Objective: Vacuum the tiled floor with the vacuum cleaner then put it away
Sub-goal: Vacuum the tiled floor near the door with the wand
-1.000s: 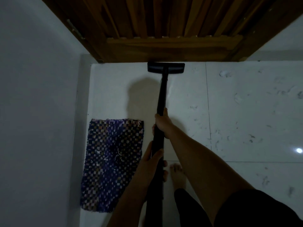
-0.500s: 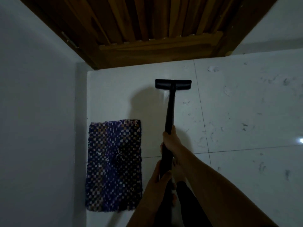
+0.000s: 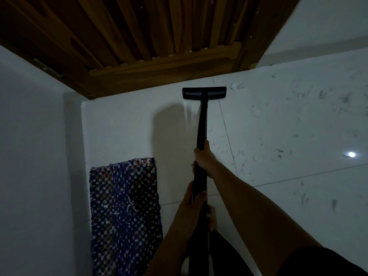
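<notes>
A black vacuum cleaner wand (image 3: 201, 124) runs from my hands to its flat black floor head (image 3: 204, 93), which rests on the white tiled floor (image 3: 278, 136) a little in front of the wooden door. My right hand (image 3: 205, 159) grips the wand higher up, arm stretched forward. My left hand (image 3: 192, 208) holds the wand lower down, close to my body. The room is dim. Dark hairs and bits of fluff lie scattered over the tiles to the right of the head. The vacuum's body is out of view.
A brown slatted wooden door (image 3: 159, 36) closes the far side. A white wall (image 3: 35, 156) runs along the left. A purple checkered mat (image 3: 124, 214) lies by that wall. My bare foot (image 3: 211, 220) shows beside the wand. A light reflection (image 3: 351, 154) glints on the right tiles.
The floor head was pulled back from the door's foot, then shifted right and forward again toward the tile joint. Both hands kept their grip on the wand.
</notes>
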`<state>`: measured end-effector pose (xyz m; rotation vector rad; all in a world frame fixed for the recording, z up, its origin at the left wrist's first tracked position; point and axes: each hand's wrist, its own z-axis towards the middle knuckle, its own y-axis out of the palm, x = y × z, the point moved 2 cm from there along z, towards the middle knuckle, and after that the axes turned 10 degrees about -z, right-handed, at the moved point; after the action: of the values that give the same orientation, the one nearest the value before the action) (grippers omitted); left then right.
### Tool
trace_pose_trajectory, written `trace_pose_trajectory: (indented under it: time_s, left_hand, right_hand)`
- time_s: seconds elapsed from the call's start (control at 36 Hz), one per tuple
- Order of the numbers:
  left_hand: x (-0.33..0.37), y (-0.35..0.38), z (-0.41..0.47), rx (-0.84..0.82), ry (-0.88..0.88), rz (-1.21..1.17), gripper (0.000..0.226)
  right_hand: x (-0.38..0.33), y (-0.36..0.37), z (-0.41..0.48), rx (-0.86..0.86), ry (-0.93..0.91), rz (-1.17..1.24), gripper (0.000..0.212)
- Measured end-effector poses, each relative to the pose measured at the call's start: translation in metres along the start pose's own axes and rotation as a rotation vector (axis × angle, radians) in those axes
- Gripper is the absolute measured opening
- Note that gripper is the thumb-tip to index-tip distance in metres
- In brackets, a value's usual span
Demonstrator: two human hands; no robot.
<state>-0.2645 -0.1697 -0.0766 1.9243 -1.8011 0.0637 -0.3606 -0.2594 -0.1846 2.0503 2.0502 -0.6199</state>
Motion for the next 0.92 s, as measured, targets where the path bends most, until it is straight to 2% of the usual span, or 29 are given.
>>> trace_pose_trajectory:
  time_s: [0.11, 0.25, 0.33, 0.42, 0.56, 0.72, 0.92]
  left_hand:
    - [-0.01, 0.007, -0.012, -0.04, 0.005, 0.004, 0.025]
    - [-0.037, 0.017, -0.024, -0.05, -0.048, 0.093, 0.044]
    - [-0.044, 0.027, -0.023, -0.067, -0.036, 0.107, 0.048]
    - [-0.047, 0.038, -0.012, -0.037, 0.003, 0.156, 0.044]
    - [-0.036, 0.056, 0.013, -0.074, -0.013, 0.09, 0.032]
    - [-0.022, 0.07, 0.041, -0.067, -0.033, 0.107, 0.037]
    - [-0.008, 0.074, 0.041, -0.123, -0.03, 0.038, 0.027]
  right_hand:
    - [0.016, -0.006, -0.01, 0.006, 0.013, -0.001, 0.062]
    - [0.051, -0.022, -0.024, 0.052, 0.028, 0.018, 0.056]
    - [0.057, -0.04, -0.025, 0.08, 0.032, 0.028, 0.055]
    - [0.055, -0.056, -0.019, 0.097, 0.04, 0.055, 0.059]
    - [0.04, -0.076, -0.003, 0.109, 0.031, 0.082, 0.063]
    - [0.017, -0.094, 0.014, 0.125, 0.021, 0.056, 0.061]
    - [0.003, -0.094, 0.014, 0.178, 0.014, 0.006, 0.067]
